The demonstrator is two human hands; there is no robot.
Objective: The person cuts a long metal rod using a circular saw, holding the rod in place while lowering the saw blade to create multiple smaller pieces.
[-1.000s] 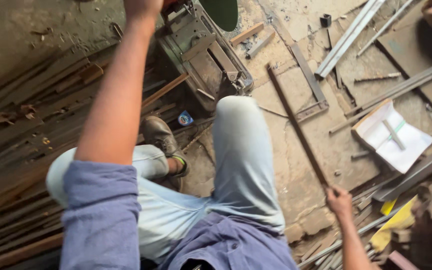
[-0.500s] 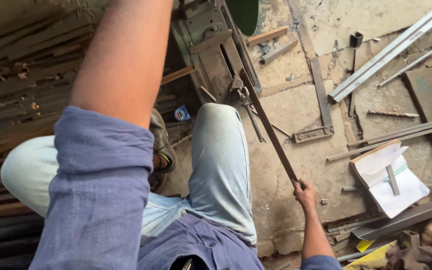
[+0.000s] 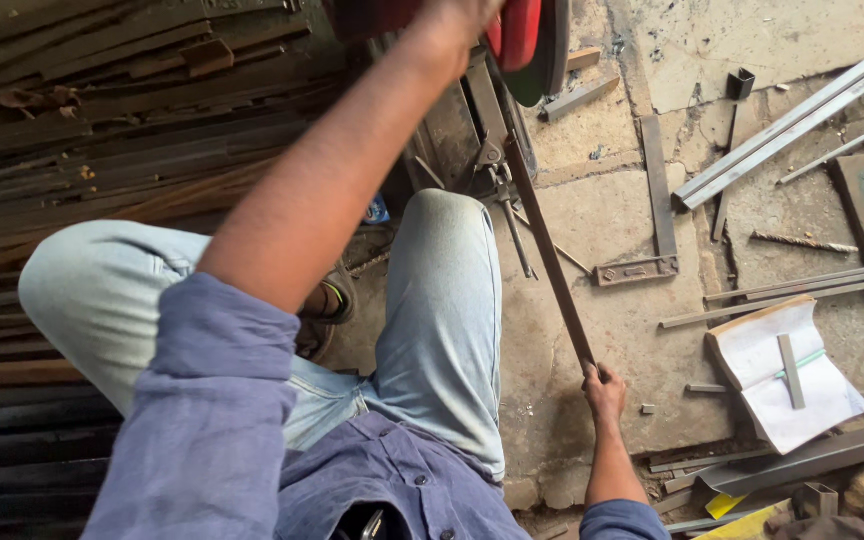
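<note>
Two hands busy. Right hand (image 3: 604, 392), nearest, is wrapped tight round the near end of a long rusty steel bar (image 3: 550, 262). Bar lies low over the stone floor (image 3: 642, 350), just right of the bent knee, long axis running from that grip up and slightly left into the chop saw (image 3: 512, 45) at the far edge of the floor. Far end sits in the saw's vise (image 3: 492, 165); can't tell if it's clamped.

Left hand (image 3: 457, 22) is up at the saw's red handle, closed on it as far as I can see; fingers partly cut off by the frame.

Risks, my read: a bar steered from one end could twist or kick if the vise is loose. Knee sits close to the blade line. Loose offcuts and an open notebook (image 3: 782, 372) clutter the floor to the right.
</note>
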